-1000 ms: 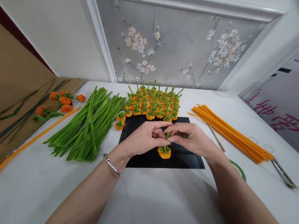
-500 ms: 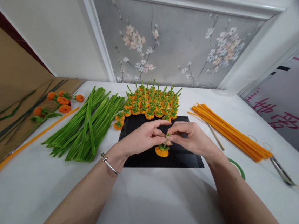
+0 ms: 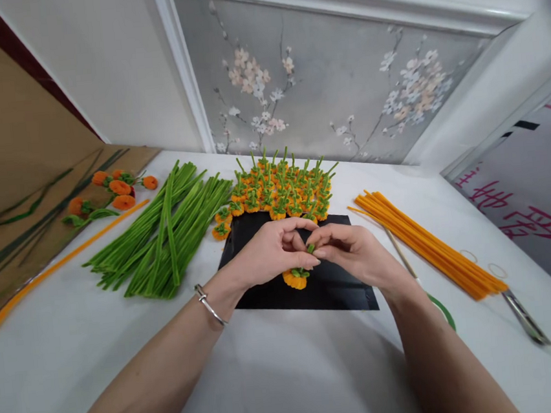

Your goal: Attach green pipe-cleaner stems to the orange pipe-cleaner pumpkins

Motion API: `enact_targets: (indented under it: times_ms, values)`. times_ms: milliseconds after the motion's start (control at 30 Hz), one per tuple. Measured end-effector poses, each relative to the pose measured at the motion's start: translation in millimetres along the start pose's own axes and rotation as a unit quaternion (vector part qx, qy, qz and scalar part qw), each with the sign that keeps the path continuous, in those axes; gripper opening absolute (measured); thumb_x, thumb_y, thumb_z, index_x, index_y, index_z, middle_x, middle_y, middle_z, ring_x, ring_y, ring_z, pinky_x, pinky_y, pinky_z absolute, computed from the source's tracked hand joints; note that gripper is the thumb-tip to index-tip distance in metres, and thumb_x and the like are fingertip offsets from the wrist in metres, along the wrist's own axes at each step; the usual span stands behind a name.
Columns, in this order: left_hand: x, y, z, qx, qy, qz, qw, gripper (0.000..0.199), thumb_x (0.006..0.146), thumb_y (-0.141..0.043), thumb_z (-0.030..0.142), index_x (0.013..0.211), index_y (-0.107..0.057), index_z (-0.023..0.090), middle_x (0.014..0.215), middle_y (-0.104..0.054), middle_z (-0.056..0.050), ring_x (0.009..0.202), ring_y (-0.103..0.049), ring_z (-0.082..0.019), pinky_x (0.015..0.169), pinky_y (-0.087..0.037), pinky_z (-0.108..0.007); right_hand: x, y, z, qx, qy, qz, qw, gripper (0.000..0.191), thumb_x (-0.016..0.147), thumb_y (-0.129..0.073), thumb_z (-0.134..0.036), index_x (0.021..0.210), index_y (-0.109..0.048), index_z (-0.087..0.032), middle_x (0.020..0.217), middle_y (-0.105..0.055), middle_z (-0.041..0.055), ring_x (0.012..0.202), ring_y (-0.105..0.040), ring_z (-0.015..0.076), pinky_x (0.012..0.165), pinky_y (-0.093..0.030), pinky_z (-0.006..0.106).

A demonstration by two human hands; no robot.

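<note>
Two bare hands meet above a black mat (image 3: 294, 299) on a white worktop (image 3: 253, 377), working at one small orange flower (image 3: 295, 279) of fuzzy stems. The left hand (image 3: 277, 252) has its thumb and fingers closed about the flower's green stem (image 3: 311, 248); the right hand (image 3: 345, 252) pinches the stem near its tip. Two-sided, the grip appears meant to steady the blossom while leaving the tip free to be worked.

The flower sits over the mat's near half, its orange head toward the mat's near edge and a little to the left. Its long axis follows the stem, from the head up and rightward to the fingertips, the tip pointing toward the worktop's far edge. The left thumb covers the stem's middle; whether the head rests on the mat cannot be told.

Along the mat's far edge, matching flowers (image 3: 278, 187) stand in a close cluster, most with stems up, perhaps so each can be picked up by its stem. A bundle of green stems (image 3: 161, 237) lies toward the worktop's left edge and a bundle of orange stems (image 3: 425, 244) toward its right, seemingly split by colour for easy reach, with a metal tool (image 3: 524, 317) at the orange bundle's near end.
</note>
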State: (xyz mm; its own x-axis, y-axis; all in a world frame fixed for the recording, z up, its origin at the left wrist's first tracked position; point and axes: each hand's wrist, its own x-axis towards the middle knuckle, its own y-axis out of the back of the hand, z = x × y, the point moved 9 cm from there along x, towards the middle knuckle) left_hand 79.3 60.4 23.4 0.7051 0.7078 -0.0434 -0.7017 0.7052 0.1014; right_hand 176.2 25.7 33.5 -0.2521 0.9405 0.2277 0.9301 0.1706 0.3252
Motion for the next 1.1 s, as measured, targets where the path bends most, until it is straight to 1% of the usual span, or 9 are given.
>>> enact_targets:
  times_ms: [67, 133, 333, 467, 600, 733, 867, 1000, 1100]
  values:
    - [0, 0.9, 0, 0.001, 0.001, -0.004, 1.000, 0.052, 0.063, -0.078, 0.017, 0.112, -0.060, 0.014, 0.061, -0.063, 0.006, 0.057, -0.060, -0.009, 0.062, -0.048, -0.023, 0, 2, 2, 0.018, -0.006, 0.008, 1.000, 0.012, 0.084, -0.061, -0.018, 0.095, -0.063, -0.021, 0.077, -0.067, -0.0011, 0.070, -0.061, 0.0123, 0.068, -0.047, 0.025]
    - [0, 1.6, 0, 0.004, -0.001, -0.005, 1.000, 0.053, 0.063, -0.077, 0.017, 0.113, -0.061, 0.014, 0.062, -0.065, 0.005, 0.058, -0.061, -0.010, 0.063, -0.049, -0.024, 0, 4, 3, 0.021, -0.009, 0.018, 1.000, 0.012, 0.083, -0.063, -0.019, 0.094, -0.063, -0.021, 0.075, -0.067, -0.0016, 0.069, -0.062, 0.0122, 0.068, -0.048, 0.025]
    - [1, 3.8, -2, 0.010, -0.007, -0.002, 1.000, 0.052, 0.066, -0.076, 0.015, 0.116, -0.063, 0.013, 0.062, -0.068, 0.002, 0.059, -0.063, -0.012, 0.064, -0.049, -0.025, 0, 9, 5, 0.003, -0.011, 0.037, 0.999, 0.013, 0.081, -0.064, -0.020, 0.094, -0.064, -0.021, 0.080, -0.070, 0.0005, 0.074, -0.066, 0.0139, 0.071, -0.052, 0.027]
    - [1, 2.7, -2, -0.002, -0.010, -0.009, 1.000, 0.051, 0.067, -0.075, 0.013, 0.117, -0.064, 0.013, 0.064, -0.070, 0.001, 0.061, -0.065, -0.012, 0.066, -0.049, -0.025, 0, 12, 3, -0.014, -0.001, 0.048, 0.999, 0.011, 0.081, -0.065, -0.021, 0.092, -0.065, -0.021, 0.080, -0.070, 0.0009, 0.072, -0.066, 0.0144, 0.069, -0.052, 0.027]
    - [1, 1.4, -1, -0.004, -0.010, -0.016, 1.000, 0.048, 0.069, -0.074, 0.015, 0.116, -0.065, 0.013, 0.068, -0.073, -0.001, 0.065, -0.067, -0.013, 0.069, -0.050, -0.025, 0, 11, -1, -0.038, 0.012, 0.054, 0.998, 0.008, 0.082, -0.064, -0.021, 0.090, -0.065, -0.020, 0.078, -0.070, 0.0002, 0.070, -0.065, 0.0129, 0.066, -0.051, 0.024]
    - [1, 0.1, 0, 0.006, -0.021, -0.024, 0.999, 0.045, 0.071, -0.073, 0.017, 0.115, -0.066, 0.013, 0.072, -0.074, -0.003, 0.066, -0.068, -0.014, 0.068, -0.051, -0.025, 0, 12, -3, -0.055, 0.016, 0.058, 0.997, 0.008, 0.082, -0.065, -0.023, 0.090, -0.065, -0.020, 0.077, -0.070, 0.0000, 0.066, -0.064, 0.0123, 0.062, -0.049, 0.023]
    - [1, -0.1, -1, 0.013, -0.025, -0.027, 0.999, 0.045, 0.073, -0.072, 0.018, 0.117, -0.065, 0.014, 0.075, -0.075, -0.003, 0.068, -0.068, -0.014, 0.069, -0.050, -0.025, 0, 11, -1, -0.052, 0.013, 0.053, 0.997, 0.010, 0.083, -0.064, -0.024, 0.091, -0.065, -0.019, 0.077, -0.069, 0.0007, 0.066, -0.063, 0.0129, 0.063, -0.050, 0.024]
    - [2, -0.7, -3, 0.017, -0.025, -0.030, 0.999, 0.049, 0.075, -0.070, 0.019, 0.122, -0.061, 0.014, 0.075, -0.075, -0.003, 0.069, -0.069, -0.014, 0.069, -0.050, -0.024, 1, 10, -4, -0.090, 0.024, 0.049, 0.995, 0.017, 0.083, -0.063, -0.022, 0.100, -0.069, -0.020, 0.077, -0.064, 0.0012, 0.063, -0.058, 0.0120, 0.059, -0.046, 0.024]
    - [2, -1.7, -6, 0.004, -0.012, -0.033, 0.999, 0.055, 0.075, -0.070, 0.018, 0.128, -0.057, 0.014, 0.079, -0.076, -0.004, 0.074, -0.070, -0.015, 0.074, -0.051, -0.025, 1, 11, -11, -0.118, 0.041, 0.047, 0.991, 0.014, 0.083, -0.063, -0.021, 0.094, -0.072, -0.021, 0.077, -0.062, 0.0010, 0.059, -0.054, 0.0103, 0.054, -0.043, 0.023]
